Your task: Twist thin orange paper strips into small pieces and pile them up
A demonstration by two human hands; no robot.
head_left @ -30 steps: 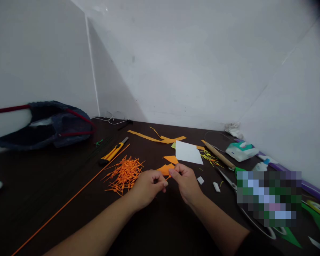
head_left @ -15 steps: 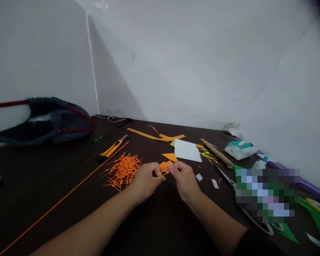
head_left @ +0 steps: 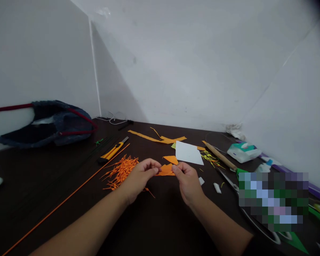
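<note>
The left hand (head_left: pixel 140 179) sits farther from the right hand (head_left: pixel 188 180), an orange strand (head_left: pixel 150 192) newly visible

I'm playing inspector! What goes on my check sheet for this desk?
Surface: dark tabletop, small pieces scattered on it.
Things: thin orange pieces piled beside the left hand; orange paper between both hands.
Clutter: white sheet, yellow cutter with blade out, scissors.
Hands: left and right hand have fingertips near the orange paper; grip unclear.
Cables: white cord at the back left.
Surroundings: pale wall behind, blue bag at left.
</note>
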